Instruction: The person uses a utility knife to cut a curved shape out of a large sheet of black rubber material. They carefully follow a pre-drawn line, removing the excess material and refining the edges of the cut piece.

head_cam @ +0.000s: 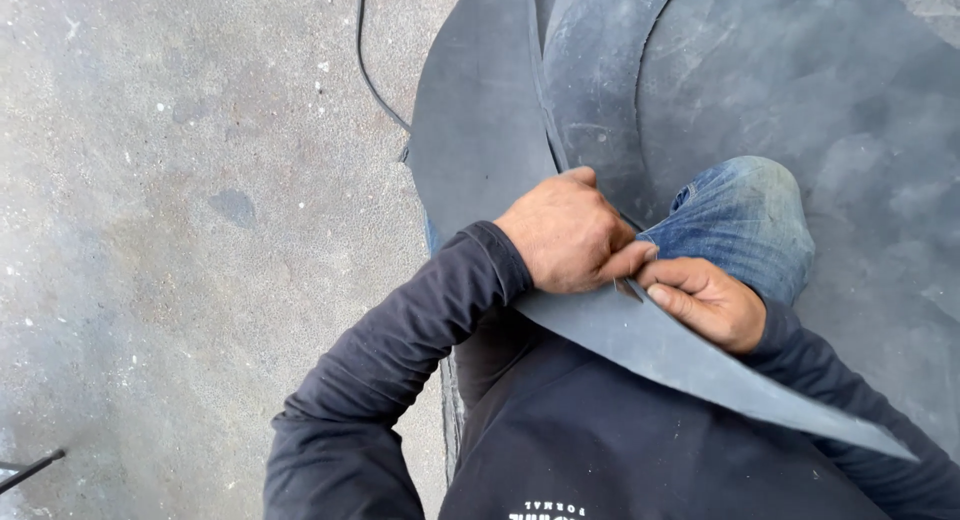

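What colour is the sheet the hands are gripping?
Dark grey, scuffed sheet, seen in the head view.

— What sort of place is this?
— A rough workshop floor: bare, speckled concrete floor (180,230), big dark rubber sheets (800,100) spread over it (dusty ones), a black cable (375,80) trailing across.

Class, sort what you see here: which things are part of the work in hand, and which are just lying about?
In the work:
- left hand gripping the dark rubber sheet
- right hand pinching the sheet's edge
- small blade between the hands, partly hidden

Lying about:
- black cable on the concrete floor
- thin dark rod at the lower left
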